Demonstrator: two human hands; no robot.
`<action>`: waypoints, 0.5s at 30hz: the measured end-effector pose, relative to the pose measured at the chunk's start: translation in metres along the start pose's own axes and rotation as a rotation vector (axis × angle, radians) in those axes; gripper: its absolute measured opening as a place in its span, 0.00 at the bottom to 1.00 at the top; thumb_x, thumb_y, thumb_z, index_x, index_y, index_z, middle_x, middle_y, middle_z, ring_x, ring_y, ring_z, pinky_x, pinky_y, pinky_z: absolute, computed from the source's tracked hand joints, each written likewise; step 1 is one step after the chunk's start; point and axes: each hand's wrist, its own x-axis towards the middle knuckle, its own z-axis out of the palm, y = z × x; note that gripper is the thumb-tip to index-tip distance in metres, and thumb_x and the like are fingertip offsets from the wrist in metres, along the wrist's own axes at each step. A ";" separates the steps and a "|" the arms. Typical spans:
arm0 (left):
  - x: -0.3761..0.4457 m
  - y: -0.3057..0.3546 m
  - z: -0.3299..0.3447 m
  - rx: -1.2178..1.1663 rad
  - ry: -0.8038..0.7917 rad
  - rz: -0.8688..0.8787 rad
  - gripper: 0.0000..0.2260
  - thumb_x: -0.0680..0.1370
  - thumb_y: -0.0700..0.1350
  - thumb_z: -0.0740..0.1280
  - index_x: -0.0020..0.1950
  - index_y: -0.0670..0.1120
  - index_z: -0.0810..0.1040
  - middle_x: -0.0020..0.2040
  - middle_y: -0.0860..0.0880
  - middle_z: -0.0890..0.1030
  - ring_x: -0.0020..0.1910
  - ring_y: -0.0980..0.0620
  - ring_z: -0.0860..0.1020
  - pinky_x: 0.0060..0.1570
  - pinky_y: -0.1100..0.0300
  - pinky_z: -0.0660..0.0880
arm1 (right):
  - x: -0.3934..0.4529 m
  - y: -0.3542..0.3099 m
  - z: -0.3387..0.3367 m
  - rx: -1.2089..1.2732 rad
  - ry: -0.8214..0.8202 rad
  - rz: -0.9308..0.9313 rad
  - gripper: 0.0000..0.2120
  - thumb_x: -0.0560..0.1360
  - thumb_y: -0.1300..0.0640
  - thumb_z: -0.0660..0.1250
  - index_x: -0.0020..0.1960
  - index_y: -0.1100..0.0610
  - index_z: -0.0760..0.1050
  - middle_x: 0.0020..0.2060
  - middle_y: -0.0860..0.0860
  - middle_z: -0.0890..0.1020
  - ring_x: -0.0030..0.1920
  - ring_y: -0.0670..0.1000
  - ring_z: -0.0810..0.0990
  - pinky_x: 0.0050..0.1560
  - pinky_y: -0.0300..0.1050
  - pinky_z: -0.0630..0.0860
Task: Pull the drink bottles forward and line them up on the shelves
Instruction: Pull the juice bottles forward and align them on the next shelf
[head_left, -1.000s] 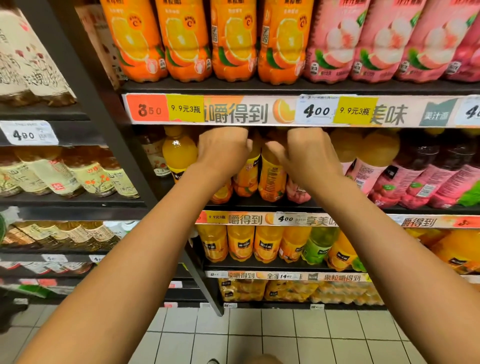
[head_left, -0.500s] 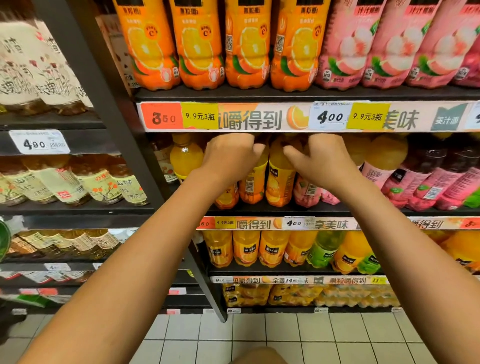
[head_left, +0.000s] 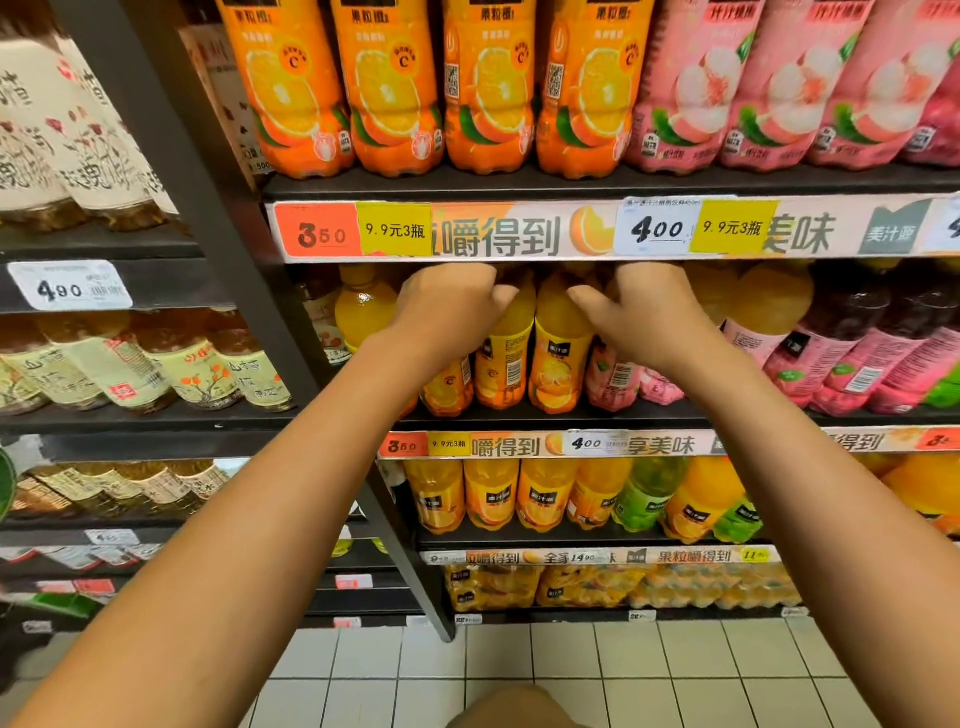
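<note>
- Far left, a neighbouring shelf bay holds tea bottles (head_left: 78, 150) with cream labels in brush script; a white price tag (head_left: 70, 286) below them reads 490.
- A dark slanted upright (head_left: 218, 249) divides that bay from the juice bay.
- Top shelf: four orange juice bottles (head_left: 436, 88) printed with a "C" badge and orange slices, then pink peach bottles (head_left: 769, 88), all standing at the front edge.
- The shelf-edge strip (head_left: 519, 234) reads 350, "9.9元3瓶", "嚼得到", 400, "美味", "美汁源".
- Second shelf: the left hand (head_left: 447, 306) reaches under the strip, fingers curled over the tops of small orange bottles (head_left: 556, 353); exactly what it grips is hidden.
- The right hand (head_left: 644, 312) is just beside it, fingers curled toward bottle tops behind the strip; its hold cannot be told.
- A narrow gap separates the two thumbs.
- To the right, pink-labelled bottles (head_left: 810, 364) lean, tilted.
- Lower strip (head_left: 519, 446): 350, 400, "享美味".
- Below, the white tiled floor (head_left: 623, 675) lies open before the shelves.
</note>
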 end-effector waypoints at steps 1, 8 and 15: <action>0.000 0.000 0.000 -0.002 0.003 0.008 0.15 0.81 0.53 0.61 0.40 0.43 0.70 0.44 0.41 0.78 0.49 0.40 0.77 0.46 0.54 0.69 | -0.001 -0.001 0.000 -0.027 0.025 -0.039 0.19 0.77 0.50 0.68 0.57 0.66 0.75 0.51 0.64 0.80 0.53 0.64 0.77 0.46 0.42 0.66; -0.002 -0.006 -0.001 0.022 0.025 0.059 0.13 0.81 0.48 0.60 0.39 0.45 0.65 0.42 0.42 0.75 0.48 0.40 0.77 0.42 0.56 0.64 | -0.002 -0.004 0.001 -0.076 -0.036 -0.006 0.19 0.78 0.51 0.66 0.36 0.64 0.71 0.30 0.56 0.72 0.37 0.61 0.74 0.37 0.48 0.65; -0.001 -0.002 0.007 0.015 0.113 0.038 0.20 0.79 0.57 0.64 0.45 0.38 0.77 0.47 0.39 0.80 0.50 0.39 0.78 0.43 0.55 0.66 | 0.001 -0.003 -0.005 -0.113 -0.124 0.035 0.22 0.79 0.50 0.64 0.31 0.59 0.63 0.26 0.53 0.66 0.31 0.56 0.67 0.33 0.47 0.59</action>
